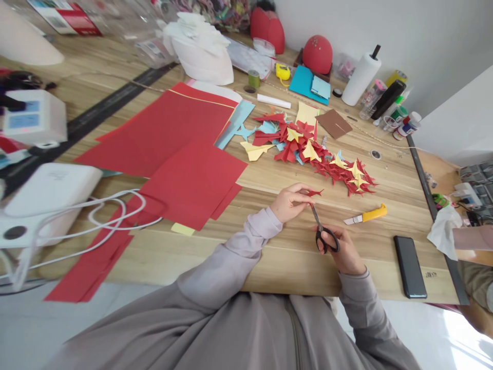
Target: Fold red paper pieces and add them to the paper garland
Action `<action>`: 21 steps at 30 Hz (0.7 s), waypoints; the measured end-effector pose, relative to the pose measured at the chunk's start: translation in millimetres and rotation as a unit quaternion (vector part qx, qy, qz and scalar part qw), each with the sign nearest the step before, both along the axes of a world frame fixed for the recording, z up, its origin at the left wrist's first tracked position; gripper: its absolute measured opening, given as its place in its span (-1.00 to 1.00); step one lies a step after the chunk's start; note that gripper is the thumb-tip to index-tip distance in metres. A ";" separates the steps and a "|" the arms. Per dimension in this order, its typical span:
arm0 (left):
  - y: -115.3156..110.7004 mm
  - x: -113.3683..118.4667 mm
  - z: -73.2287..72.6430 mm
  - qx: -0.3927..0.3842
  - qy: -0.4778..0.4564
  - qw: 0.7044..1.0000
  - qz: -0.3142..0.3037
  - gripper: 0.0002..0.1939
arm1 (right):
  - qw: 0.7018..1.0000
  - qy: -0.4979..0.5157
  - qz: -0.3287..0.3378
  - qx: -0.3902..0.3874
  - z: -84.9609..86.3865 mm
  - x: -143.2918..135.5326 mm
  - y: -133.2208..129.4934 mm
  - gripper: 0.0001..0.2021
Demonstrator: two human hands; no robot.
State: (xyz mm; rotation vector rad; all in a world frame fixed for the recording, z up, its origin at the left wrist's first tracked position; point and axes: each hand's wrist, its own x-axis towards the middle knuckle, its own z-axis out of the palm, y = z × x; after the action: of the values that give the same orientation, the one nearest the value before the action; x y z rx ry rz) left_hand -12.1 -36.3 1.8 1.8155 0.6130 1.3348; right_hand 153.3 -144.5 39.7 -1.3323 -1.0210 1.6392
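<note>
Near the table's front edge, my left hand (291, 202) pinches a small folded red paper piece (316, 193) that sticks out past the fingertips. My right hand (344, 248) has its fingers in the handles of black-handled scissors (317, 217). The scissors point up and left, their tips at the red paper by my left fingertips. Beyond my hands lies a long heap of folded red, yellow and blue paper pieces (304, 146). Large red paper sheets (165, 133) overlap to the left.
A yellow cutter (372, 213) and a black phone (410, 267) lie on the right. Bottles (407, 126) stand at the back right. A white device (54, 198) with looped cables is at the left. Another person's arm (472, 239) shows at the right edge.
</note>
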 end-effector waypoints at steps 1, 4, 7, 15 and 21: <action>0.0 0.0 0.1 0.001 0.000 1.000 0.001 -0.84 | 1.000 0.000 0.001 0.001 0.1 0.0 -0.1 -0.70; 0.0 -0.1 0.4 0.005 -0.001 1.000 0.004 -0.84 | 1.000 -0.002 0.002 0.005 0.5 -0.2 -0.1 -0.70; -0.1 -0.2 0.3 0.006 -0.001 1.000 0.005 -0.84 | 1.000 -0.010 0.003 0.006 1.1 -0.3 -0.2 -0.68; 0.0 -0.8 1.2 0.016 0.007 1.000 0.014 -0.83 | 1.000 -0.010 0.001 0.007 0.6 0.1 -0.8 -0.69; 0.4 -0.3 0.5 0.018 0.001 1.000 0.013 -0.84 | 1.000 -0.008 0.000 0.016 -1.4 -0.4 -0.3 -0.70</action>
State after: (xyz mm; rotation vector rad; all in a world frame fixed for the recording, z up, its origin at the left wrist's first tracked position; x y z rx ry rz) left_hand -12.4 -35.9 2.3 1.8434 0.6204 1.3689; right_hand 152.9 -144.7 38.3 -1.3253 -1.0518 1.6071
